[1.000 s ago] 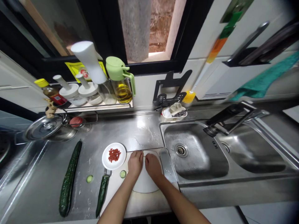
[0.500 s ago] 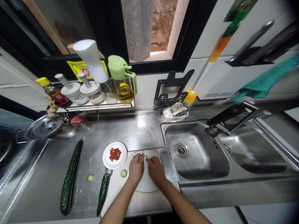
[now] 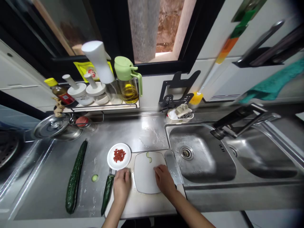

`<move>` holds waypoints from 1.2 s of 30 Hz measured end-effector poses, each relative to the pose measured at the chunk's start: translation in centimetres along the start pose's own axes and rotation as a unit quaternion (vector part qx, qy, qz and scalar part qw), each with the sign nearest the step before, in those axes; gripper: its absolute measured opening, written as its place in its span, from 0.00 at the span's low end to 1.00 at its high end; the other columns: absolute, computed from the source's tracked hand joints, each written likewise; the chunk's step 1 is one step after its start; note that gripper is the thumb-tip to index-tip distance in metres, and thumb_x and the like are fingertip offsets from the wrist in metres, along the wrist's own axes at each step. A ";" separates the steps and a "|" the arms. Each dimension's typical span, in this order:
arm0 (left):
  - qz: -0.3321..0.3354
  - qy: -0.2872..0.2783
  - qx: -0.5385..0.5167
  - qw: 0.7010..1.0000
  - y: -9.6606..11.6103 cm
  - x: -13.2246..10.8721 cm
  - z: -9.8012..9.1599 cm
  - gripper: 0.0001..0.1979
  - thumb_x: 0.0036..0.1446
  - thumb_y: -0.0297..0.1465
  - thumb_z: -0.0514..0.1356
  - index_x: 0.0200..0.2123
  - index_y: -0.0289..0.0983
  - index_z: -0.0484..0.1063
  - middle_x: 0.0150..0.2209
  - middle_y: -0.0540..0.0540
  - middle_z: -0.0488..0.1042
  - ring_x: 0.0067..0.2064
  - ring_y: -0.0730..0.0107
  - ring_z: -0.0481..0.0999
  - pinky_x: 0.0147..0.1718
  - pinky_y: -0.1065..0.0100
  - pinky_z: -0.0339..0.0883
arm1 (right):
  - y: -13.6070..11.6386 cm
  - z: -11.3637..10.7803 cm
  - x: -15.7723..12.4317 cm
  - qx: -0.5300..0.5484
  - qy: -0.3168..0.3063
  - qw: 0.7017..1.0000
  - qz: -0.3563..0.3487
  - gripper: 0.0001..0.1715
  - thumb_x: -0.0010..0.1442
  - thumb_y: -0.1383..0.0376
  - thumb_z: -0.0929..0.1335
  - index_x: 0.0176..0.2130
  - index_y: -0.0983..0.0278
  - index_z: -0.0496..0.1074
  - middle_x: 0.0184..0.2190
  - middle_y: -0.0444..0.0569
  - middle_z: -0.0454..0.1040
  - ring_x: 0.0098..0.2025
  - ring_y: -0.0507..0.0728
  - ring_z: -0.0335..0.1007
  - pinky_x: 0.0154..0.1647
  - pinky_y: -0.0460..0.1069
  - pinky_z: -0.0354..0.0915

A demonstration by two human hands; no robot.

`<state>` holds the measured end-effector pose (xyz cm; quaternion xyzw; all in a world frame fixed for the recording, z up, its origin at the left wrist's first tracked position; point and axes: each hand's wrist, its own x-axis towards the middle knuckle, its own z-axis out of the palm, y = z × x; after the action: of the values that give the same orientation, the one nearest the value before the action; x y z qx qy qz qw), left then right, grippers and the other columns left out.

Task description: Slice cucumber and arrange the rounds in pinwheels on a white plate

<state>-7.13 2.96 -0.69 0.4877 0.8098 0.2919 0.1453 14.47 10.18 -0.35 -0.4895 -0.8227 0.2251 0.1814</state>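
- Left hand (image 3: 122, 184), fingers drawn together, beside a shorter cucumber (image 3: 107, 194) and a white plate (image 3: 110, 158); whether it grips anything cannot be told.
- Right hand (image 3: 164, 179), fingers bent over the right side of a white board (image 3: 144, 177); its grip is unclear too.
- On that board, near the far edge: 2 curved green slivers (image 3: 150, 160), seemingly end to end.
- A careless left-hand sweep could tip the plate, scattering its red pieces (image 3: 119, 155).
- A cleaver (image 3: 172, 164) lies close beside the right hand; a sideways slip risks a cut.
- Bumped, either round-sided cucumber could roll.
- Counted: 2 cucumbers, including 1 longer cucumber (image 3: 75, 182); 1 round slice (image 3: 94, 178); 1 plate; 1 cleaver; 2 sink basins (image 3: 206, 158). Red pieces: too small to count.
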 end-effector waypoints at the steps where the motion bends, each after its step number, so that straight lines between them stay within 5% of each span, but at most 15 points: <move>1: -0.012 0.003 0.007 1.000 -0.7 -0.4 -0.3 0.15 0.60 0.36 0.49 0.34 0.36 0.73 0.33 0.42 0.74 0.36 0.62 0.73 0.40 0.61 0.67 | -0.1 0.0 -0.3 0.003 -0.001 1.000 -0.001 0.13 0.58 0.74 0.60 0.36 0.65 0.72 0.32 0.51 0.67 0.37 0.56 0.61 0.40 0.50 0.61; 10: -0.056 -0.002 0.011 0.998 -2.3 -1.7 -0.1 0.19 0.56 0.38 0.50 0.43 0.33 0.71 0.37 0.38 0.74 0.38 0.58 0.74 0.40 0.59 0.67 | -0.9 0.3 -1.3 0.003 -0.024 1.000 -0.006 0.13 0.57 0.75 0.61 0.35 0.64 0.71 0.32 0.50 0.67 0.38 0.56 0.61 0.40 0.50 0.60; 26: -0.089 -0.014 -0.045 0.995 -1.2 -1.1 -1.1 0.10 0.52 0.37 0.54 0.29 0.38 0.72 0.27 0.48 0.73 0.27 0.69 0.70 0.31 0.69 0.63 | -1.3 -0.3 -1.5 0.024 -0.046 0.998 0.021 0.12 0.57 0.75 0.61 0.35 0.64 0.72 0.33 0.51 0.69 0.38 0.57 0.63 0.42 0.50 0.61; 31: -0.129 -0.062 -0.152 0.978 0.2 -0.4 -1.9 0.14 0.49 0.42 0.58 0.29 0.37 0.72 0.20 0.53 0.66 0.23 0.75 0.64 0.25 0.74 0.58 | -1.5 -0.3 -0.7 0.091 -0.042 0.994 0.038 0.12 0.56 0.74 0.61 0.34 0.64 0.72 0.32 0.50 0.71 0.39 0.56 0.65 0.44 0.51 0.62; 36: -0.170 -0.128 -0.309 0.927 3.4 0.8 -1.4 0.18 0.43 0.45 0.63 0.28 0.35 0.71 0.20 0.54 0.65 0.22 0.78 0.61 0.23 0.75 0.54 | -1.9 -0.5 0.8 0.207 -0.052 0.969 0.122 0.10 0.54 0.69 0.63 0.35 0.63 0.73 0.33 0.49 0.74 0.36 0.57 0.68 0.42 0.52 0.63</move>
<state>-5.82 4.40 2.55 0.3065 0.7247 0.4335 0.4393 12.95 10.16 1.14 -0.5257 -0.7004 0.4360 0.2073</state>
